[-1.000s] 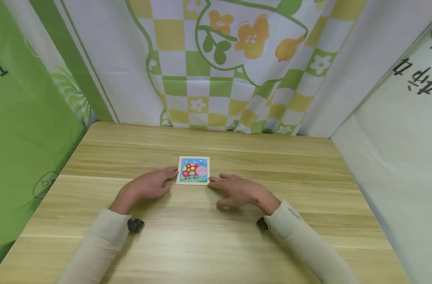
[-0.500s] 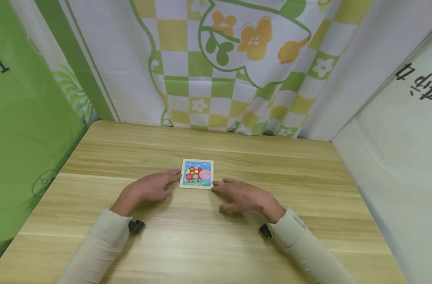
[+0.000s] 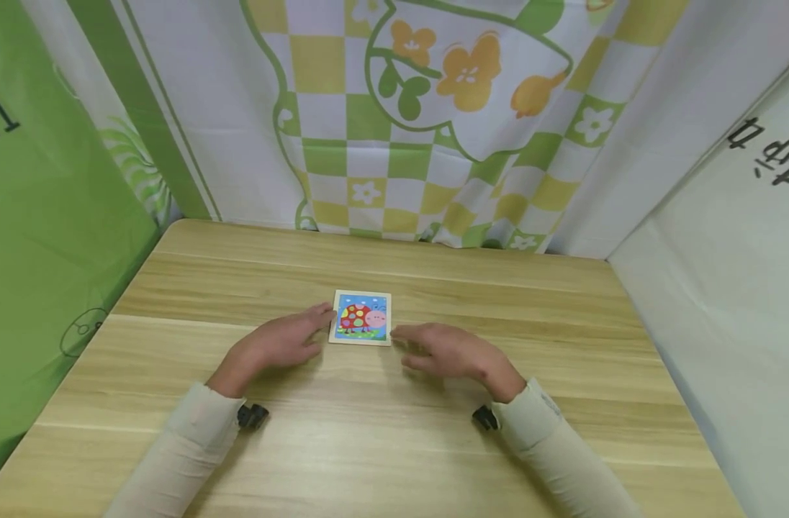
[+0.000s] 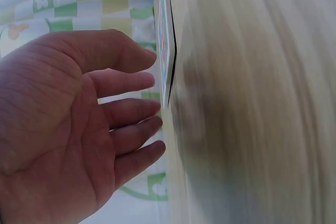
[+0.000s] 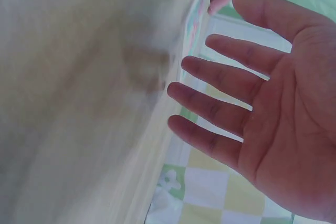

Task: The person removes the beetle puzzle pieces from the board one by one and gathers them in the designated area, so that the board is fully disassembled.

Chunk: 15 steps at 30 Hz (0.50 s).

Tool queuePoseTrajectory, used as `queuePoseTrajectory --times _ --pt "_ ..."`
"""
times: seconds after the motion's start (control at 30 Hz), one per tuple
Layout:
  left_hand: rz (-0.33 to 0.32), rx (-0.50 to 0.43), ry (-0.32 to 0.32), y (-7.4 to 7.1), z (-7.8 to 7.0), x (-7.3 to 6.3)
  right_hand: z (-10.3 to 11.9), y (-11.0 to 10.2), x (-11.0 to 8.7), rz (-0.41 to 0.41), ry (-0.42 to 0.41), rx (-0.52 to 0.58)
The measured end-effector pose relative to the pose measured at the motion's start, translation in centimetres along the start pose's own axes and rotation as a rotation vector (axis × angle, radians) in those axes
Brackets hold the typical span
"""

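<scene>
A small flat picture board (image 3: 363, 318) with a pale border lies on the wooden table, showing a red ladybug with coloured spots on blue. Left of it, my left hand (image 3: 279, 341) has its fingertips right at the board's left edge. My right hand (image 3: 456, 351) is at the lower right corner, its fingers extended towards the board. In the left wrist view the board (image 4: 166, 40) appears edge-on beyond the fingertips, and the left palm (image 4: 79, 129) holds nothing. The right wrist view shows straight, spread fingers (image 5: 220, 82) and a bare palm; the board's edge (image 5: 195, 17) is beyond them.
The wooden table (image 3: 368, 446) reaches back to a checked, flowered curtain (image 3: 407, 158). A green cloth (image 3: 51, 237) hangs along the left side and a white panel with black writing (image 3: 725, 288) along the right. Small black cameras (image 3: 253, 415) sit under both wrists.
The head view has shifted slightly, and the board with it. The right hand's fingers, spread at the board's edge earlier, now lie closer together in the head view. The left hand stays by the left edge.
</scene>
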<state>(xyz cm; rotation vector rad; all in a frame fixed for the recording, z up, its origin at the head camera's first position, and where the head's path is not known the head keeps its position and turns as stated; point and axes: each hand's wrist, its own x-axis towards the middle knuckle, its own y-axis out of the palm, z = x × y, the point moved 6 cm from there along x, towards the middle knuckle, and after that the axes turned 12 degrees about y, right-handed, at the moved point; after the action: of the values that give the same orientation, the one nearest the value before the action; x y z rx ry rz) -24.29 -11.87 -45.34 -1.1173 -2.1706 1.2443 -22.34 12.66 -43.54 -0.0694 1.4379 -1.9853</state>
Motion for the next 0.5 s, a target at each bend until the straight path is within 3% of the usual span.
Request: queuePoseTrajectory --times 0.23,0.5 --pt "-0.031 0.087 0.039 0.6 -1.4 2.0 -1.3 -2.0 1.5 -0.133 0.027 0.019" --pt "-0.013 0.233 0.023 1.5 -2.4 4.0 -2.2 -2.3 3.9 -0.152 0.063 -0.03"
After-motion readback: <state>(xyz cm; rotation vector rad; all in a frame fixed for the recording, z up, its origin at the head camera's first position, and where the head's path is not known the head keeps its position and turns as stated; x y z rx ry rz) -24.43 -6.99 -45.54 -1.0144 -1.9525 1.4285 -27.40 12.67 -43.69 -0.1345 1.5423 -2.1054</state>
